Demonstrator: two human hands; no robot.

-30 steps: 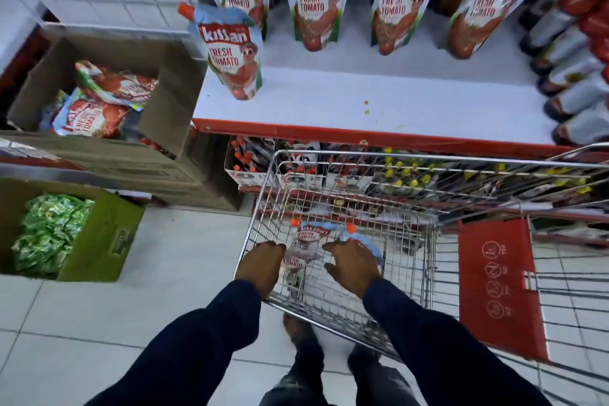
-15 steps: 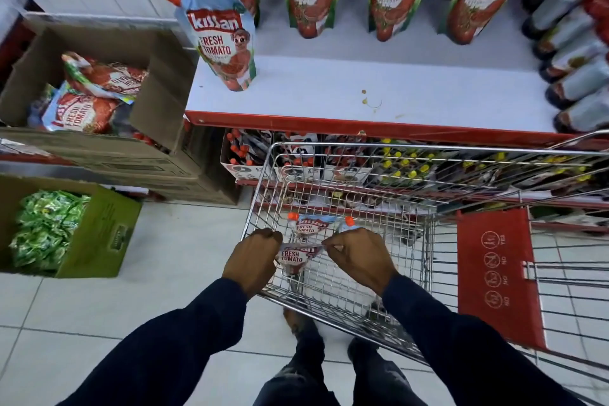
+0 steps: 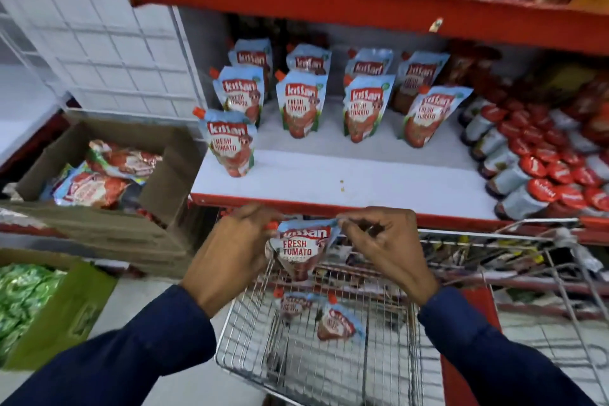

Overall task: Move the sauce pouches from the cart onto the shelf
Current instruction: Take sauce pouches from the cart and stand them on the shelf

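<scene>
Green packets fill an olive carton [image 3: 66, 313] on the floor at far left; above it a brown cardboard box [image 3: 108, 155] holds red-and-blue pouches lying flat, their print too blurred to read. Right of the box, on the white shelf [image 3: 379, 184], nine pouches stand upright in rows, each marked "Kissan Fresh Tomato", orange caps at their upper left corners; one stands alone near the shelf's front left corner [image 3: 230, 143]. Below the shelf's front edge, the left hand [image 3: 237, 250] pinches the held pouch [image 3: 301, 250] at its capped top corner and the right hand [image 3: 385, 247] pinches the other top corner. That pouch hangs upright above the cart, long axis vertical, label "Kissan Fresh Tomato" facing the camera. Under it, the wire cart [image 3: 296, 362] contains two more pouches [image 3: 336, 323] lying flat. At the shelf's right end, jars with red lids [image 3: 534, 168] are packed in rows, lid writing unreadable.
</scene>
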